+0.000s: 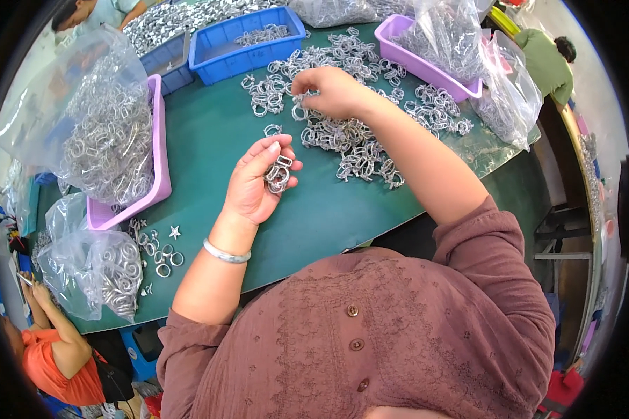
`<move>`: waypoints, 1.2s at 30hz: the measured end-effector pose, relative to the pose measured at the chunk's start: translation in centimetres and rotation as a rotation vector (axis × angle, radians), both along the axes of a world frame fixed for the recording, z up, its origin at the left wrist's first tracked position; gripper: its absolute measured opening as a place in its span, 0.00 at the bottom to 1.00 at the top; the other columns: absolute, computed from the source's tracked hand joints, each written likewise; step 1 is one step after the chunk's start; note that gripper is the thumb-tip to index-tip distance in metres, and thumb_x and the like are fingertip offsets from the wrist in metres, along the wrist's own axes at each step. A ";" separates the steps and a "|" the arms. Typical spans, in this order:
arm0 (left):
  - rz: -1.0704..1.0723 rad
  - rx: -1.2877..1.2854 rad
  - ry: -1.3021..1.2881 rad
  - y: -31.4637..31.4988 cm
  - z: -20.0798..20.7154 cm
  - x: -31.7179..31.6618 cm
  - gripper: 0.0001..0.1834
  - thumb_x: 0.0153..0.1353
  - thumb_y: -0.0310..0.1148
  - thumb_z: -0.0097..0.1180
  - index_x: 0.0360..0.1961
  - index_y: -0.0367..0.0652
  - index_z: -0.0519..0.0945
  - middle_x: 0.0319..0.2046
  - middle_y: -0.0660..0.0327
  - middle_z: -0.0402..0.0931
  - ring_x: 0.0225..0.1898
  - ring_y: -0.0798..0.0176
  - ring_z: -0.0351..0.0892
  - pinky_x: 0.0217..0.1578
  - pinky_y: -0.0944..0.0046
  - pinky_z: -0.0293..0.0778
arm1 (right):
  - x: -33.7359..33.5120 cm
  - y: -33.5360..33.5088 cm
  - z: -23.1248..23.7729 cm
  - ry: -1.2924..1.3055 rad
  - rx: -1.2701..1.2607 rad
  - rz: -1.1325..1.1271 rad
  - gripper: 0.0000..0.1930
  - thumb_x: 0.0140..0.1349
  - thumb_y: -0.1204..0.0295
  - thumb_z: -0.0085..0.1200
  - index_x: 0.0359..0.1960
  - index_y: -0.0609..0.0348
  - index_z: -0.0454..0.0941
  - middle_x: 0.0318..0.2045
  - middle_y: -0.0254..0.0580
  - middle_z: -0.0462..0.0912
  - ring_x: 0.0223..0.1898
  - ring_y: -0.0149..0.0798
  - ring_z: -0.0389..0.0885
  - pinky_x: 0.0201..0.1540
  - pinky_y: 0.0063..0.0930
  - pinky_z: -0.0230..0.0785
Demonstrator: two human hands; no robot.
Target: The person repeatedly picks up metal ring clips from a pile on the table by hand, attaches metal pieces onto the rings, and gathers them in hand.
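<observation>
Several silvery metal buckles (pixel 278 174) rest in my left hand (pixel 253 176), the thumb and fingers curled round them above the green tabletop. Farther off and to the right, my right hand (pixel 330 92) reaches into a loose pile of the same kind of metal buckles (pixel 349 143). Its fingers are bent down and pinched at the pile's left side, by a ring-shaped piece (pixel 299 112); whether they grip that piece is hard to make out. One small clump of buckles (pixel 272 130) lies just beyond my left fingertips.
Lilac trays with bagged metal pieces stand left (pixel 162 150) and far right (pixel 426 70). A blue bin (pixel 248 59) sits at the back. Near left lie a clear bag of rings (pixel 119 272), loose rings (pixel 164 258) and a star (pixel 175 232). Other people work around the table.
</observation>
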State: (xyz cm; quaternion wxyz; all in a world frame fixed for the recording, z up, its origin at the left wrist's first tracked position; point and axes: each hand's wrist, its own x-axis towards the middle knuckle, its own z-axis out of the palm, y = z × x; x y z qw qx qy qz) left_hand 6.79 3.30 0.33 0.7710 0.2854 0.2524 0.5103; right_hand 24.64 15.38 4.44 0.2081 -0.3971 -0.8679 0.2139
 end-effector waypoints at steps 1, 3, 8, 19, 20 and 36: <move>0.014 0.005 0.026 0.0 0.2 0.1 0.12 0.58 0.33 0.47 0.42 0.40 0.72 0.31 0.59 0.72 0.33 0.61 0.73 0.25 0.67 0.73 | 0.4 -0.2 0.2 0.125 -0.106 -0.008 0.12 0.45 0.76 0.54 0.34 0.59 0.74 0.27 0.37 0.77 0.32 0.32 0.75 0.39 0.27 0.67; 0.066 -0.013 0.072 -0.2 0.7 0.5 0.12 0.57 0.32 0.48 0.42 0.40 0.72 0.30 0.60 0.72 0.31 0.62 0.74 0.24 0.68 0.72 | 0.8 -1.1 0.7 0.160 -0.208 0.060 0.11 0.46 0.76 0.53 0.35 0.60 0.74 0.27 0.36 0.77 0.31 0.30 0.74 0.38 0.24 0.67; 0.129 -0.018 0.256 -0.3 0.6 0.9 0.11 0.57 0.31 0.50 0.41 0.41 0.72 0.27 0.63 0.73 0.28 0.67 0.74 0.22 0.73 0.71 | 2.0 -3.6 1.1 0.176 -0.260 0.123 0.10 0.50 0.78 0.52 0.36 0.63 0.73 0.29 0.32 0.77 0.32 0.25 0.73 0.36 0.21 0.66; 0.113 0.110 0.630 -1.0 1.5 1.7 0.11 0.54 0.32 0.54 0.39 0.40 0.74 0.24 0.66 0.73 0.23 0.75 0.71 0.20 0.77 0.67 | 1.5 -7.2 1.1 0.447 -0.418 0.119 0.13 0.51 0.79 0.52 0.40 0.64 0.74 0.32 0.35 0.78 0.34 0.25 0.73 0.39 0.20 0.67; 0.112 0.110 0.630 -1.0 1.3 1.7 0.11 0.54 0.32 0.54 0.39 0.40 0.74 0.24 0.66 0.73 0.23 0.75 0.71 0.20 0.77 0.67 | 1.3 -7.3 1.0 0.456 -0.421 0.127 0.13 0.51 0.79 0.52 0.40 0.64 0.74 0.32 0.35 0.78 0.35 0.25 0.73 0.39 0.20 0.67; 0.029 0.297 0.745 -0.9 0.3 1.3 0.10 0.55 0.32 0.53 0.37 0.39 0.76 0.26 0.68 0.73 0.26 0.76 0.70 0.24 0.75 0.68 | 1.1 -7.9 0.5 0.424 -0.400 0.026 0.11 0.52 0.78 0.52 0.39 0.65 0.74 0.29 0.36 0.78 0.32 0.25 0.74 0.37 0.19 0.68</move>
